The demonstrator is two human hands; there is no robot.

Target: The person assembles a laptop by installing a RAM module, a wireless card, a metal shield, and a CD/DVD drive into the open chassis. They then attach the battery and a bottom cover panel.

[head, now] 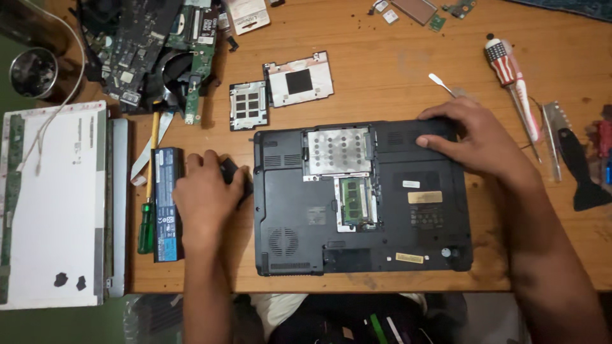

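A black laptop [389, 216] lies upside down on the wooden table [382, 70], with two bottom covers off so a metal drive bay and a green memory module show. My right hand [472, 137] rests flat on its far right corner. My left hand [204, 191] is closed on a small black object at the laptop's left edge; what the object is I cannot tell. A black battery pack [166, 204] lies just left of that hand. Two removed cover plates [280, 89] lie beyond the laptop.
A green-handled screwdriver [148, 216] lies left of the battery. A bare display panel [54, 204] sits at the far left, circuit boards [153, 44] at the back left. Another screwdriver [510, 76], a metal pry tool [441, 83] and black plastic tools [583, 172] lie at the right.
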